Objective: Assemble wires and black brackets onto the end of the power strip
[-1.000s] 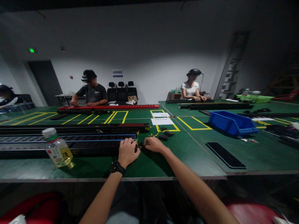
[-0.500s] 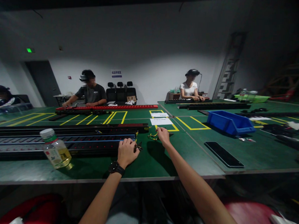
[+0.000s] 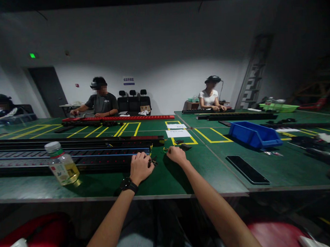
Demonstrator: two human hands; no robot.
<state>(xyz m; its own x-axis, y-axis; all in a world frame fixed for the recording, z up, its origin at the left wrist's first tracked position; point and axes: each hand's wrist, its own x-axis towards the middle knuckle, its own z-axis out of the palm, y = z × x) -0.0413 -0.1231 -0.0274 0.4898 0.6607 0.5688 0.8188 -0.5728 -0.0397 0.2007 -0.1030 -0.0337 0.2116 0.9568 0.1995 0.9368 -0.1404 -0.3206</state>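
Observation:
My left hand (image 3: 141,167), with a watch on its wrist, is closed at the right end of the nearest dark rail (image 3: 112,163). A small dark part (image 3: 153,161) sticks out beyond its fingers; its exact kind is unclear. To the right, my right hand (image 3: 177,155) is pinched at a thin yellow-green wire (image 3: 165,150) next to the rail ends, its fingertips partly hidden. Just beyond that hand lie small dark pieces (image 3: 185,146) on the green table. A second long black rail (image 3: 133,141) lies behind the near one.
A bottle of yellow drink (image 3: 63,168) stands at the left before the rails. On the right are a phone (image 3: 247,169) and a blue bin (image 3: 254,135). White paper labels (image 3: 178,133) lie ahead. Two people work across the table near a red rail (image 3: 143,118); another sits far left.
My right hand has moved down and slightly left, towards me, onto the wire. Dark pieces behind it have come into sight. My left hand has stayed in place.

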